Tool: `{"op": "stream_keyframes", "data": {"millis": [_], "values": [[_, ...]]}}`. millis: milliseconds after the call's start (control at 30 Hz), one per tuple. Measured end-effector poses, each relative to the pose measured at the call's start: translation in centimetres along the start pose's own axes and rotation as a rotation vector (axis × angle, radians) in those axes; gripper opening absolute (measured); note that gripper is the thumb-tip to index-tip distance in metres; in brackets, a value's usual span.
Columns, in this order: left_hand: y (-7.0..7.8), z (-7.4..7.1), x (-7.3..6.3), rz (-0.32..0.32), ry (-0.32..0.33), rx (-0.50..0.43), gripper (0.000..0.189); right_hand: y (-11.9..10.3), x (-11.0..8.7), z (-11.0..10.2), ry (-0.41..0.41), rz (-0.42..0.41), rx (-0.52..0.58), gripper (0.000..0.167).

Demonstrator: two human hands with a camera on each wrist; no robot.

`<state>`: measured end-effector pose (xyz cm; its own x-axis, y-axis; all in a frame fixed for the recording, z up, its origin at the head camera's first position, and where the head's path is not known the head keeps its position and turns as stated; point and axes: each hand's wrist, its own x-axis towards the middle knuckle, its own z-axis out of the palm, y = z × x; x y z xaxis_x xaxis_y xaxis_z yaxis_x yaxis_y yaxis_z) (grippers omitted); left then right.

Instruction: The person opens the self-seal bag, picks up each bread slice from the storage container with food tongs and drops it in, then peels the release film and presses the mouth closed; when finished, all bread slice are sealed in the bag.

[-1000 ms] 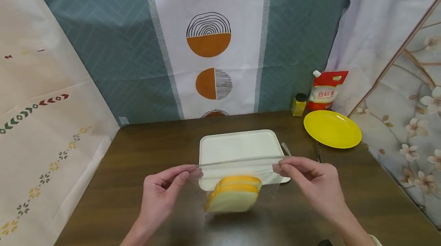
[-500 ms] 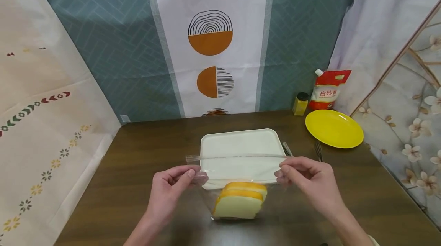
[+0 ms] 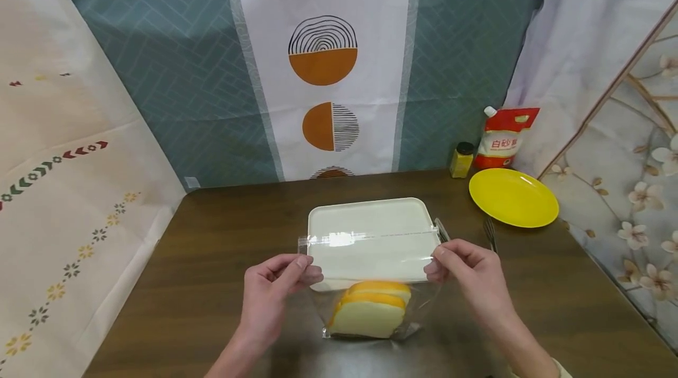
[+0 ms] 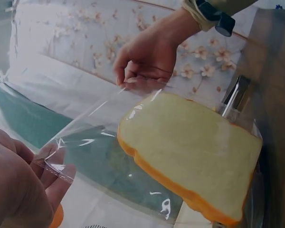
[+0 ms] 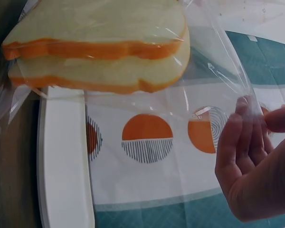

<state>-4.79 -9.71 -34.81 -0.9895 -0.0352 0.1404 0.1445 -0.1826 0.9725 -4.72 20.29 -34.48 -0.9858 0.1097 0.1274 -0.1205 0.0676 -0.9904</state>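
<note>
A clear plastic bag (image 3: pixel 340 239) hangs between my two hands with slices of bread (image 3: pixel 368 318) at its bottom. My left hand (image 3: pixel 275 289) pinches the bag's left side near the top, thumb over fingers. On the other side my right hand (image 3: pixel 471 275) pinches the right edge the same way. The bag's top strip stretches beyond both hands, in front of the white tray (image 3: pixel 365 213). In the left wrist view one bread slice (image 4: pixel 190 147) faces the camera through the film. Two stacked slices (image 5: pixel 99 28) show in the right wrist view. Whether the bag's bottom touches the table cannot be told.
Cutlery lies right of the tray: a fork (image 3: pixel 490 233) and another metal handle (image 3: pixel 442 229). Farther right is a yellow plate (image 3: pixel 514 197). Behind it stand a yellow jar with a black lid (image 3: pixel 462 160) and a red-and-white spouted pouch (image 3: pixel 505 138). Patterned cloths hang around the brown table (image 3: pixel 222 236).
My left hand has shifted right, closer to the right hand. The bag's top strip has unfolded away from me over the tray, and the bread has moved slightly right and lower in view.
</note>
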Motion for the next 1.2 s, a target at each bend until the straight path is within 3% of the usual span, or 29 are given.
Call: {"op": "stream_keyframes", "data": {"millis": [100, 233, 400, 433, 533, 667, 733, 867, 1033, 1200], "values": [[-0.2, 0.2, 0.0, 0.019, -0.007, -0.007, 0.021, 0.2, -0.1, 0.4, 0.057, 0.017, 0.000, 0.023], [-0.3, 0.5, -0.2, 0.026, -0.024, -0.005, 0.023, 0.4, -0.2, 0.8, 0.107, 0.001, -0.078, 0.025], [-0.2, 0.7, -0.4, 0.030, -0.022, -0.004, 0.022, 0.6, -0.4, 1.2, 0.167, -0.128, -0.307, 0.009], [-0.2, 0.7, -0.5, 0.030, -0.022, -0.001, 0.022, 0.6, -0.5, 1.4, 0.190, -0.182, -0.352, 0.005], [-0.2, 0.7, -0.5, 0.028, -0.027, -0.003, 0.021, 0.6, -0.3, 1.9, 0.292, -0.436, -0.444, 0.022], [-0.3, 0.7, -0.5, 0.046, -0.038, -0.009, 0.023, -0.5, 0.1, 3.6, 0.384, -0.835, -0.428, 0.028], [-0.3, 0.7, -0.5, 0.055, -0.040, -0.017, 0.024, -1.4, 0.2, 4.9, 0.350, -0.988, -0.400, 0.025], [-0.3, 0.5, -0.4, 0.071, -0.049, -0.044, 0.024, -3.0, 0.4, 7.9, 0.164, -1.156, -0.376, 0.021], [-0.4, 0.4, -0.4, 0.105, -0.077, -0.041, 0.025, -3.6, 1.0, 11.0, -0.026, -1.172, -0.414, 0.011], [-0.5, 0.6, -0.4, 0.125, -0.098, -0.052, 0.025, -3.0, 1.8, 12.5, -0.072, -1.131, -0.447, 0.012]]}}
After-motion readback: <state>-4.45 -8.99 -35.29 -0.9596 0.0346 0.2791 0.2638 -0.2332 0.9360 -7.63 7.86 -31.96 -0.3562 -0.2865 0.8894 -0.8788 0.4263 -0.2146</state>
